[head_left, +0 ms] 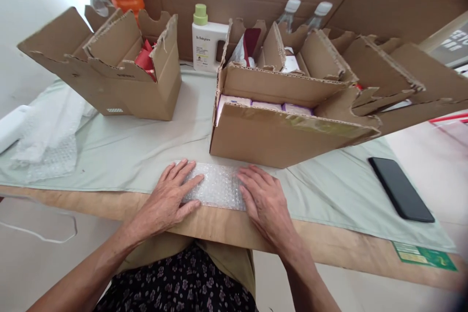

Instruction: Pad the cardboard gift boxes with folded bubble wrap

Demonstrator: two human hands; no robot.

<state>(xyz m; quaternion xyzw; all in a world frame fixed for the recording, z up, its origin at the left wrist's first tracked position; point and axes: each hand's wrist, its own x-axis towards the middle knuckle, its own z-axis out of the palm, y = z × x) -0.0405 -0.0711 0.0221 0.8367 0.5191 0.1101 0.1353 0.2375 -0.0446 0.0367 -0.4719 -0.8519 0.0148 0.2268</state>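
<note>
A small rectangular piece of bubble wrap (218,186) lies flat at the table's front edge, partly on the pale green cloth. My left hand (171,195) rests on its left end, palm down with the fingers spread. On the right end lies my right hand (263,199), also palm down, its fingers stretched out and fairly close to each other. Both hands press down on the sheet and grasp nothing. Whether anything is folded inside the wrap I cannot tell.
Behind my hands stands a divided cardboard box (252,134) with purple-edged packs. Further left are another cardboard box (146,95), a white detergent bottle (206,44) and more bubble wrap (51,126). A black phone (401,189) lies at right on the cloth (120,156).
</note>
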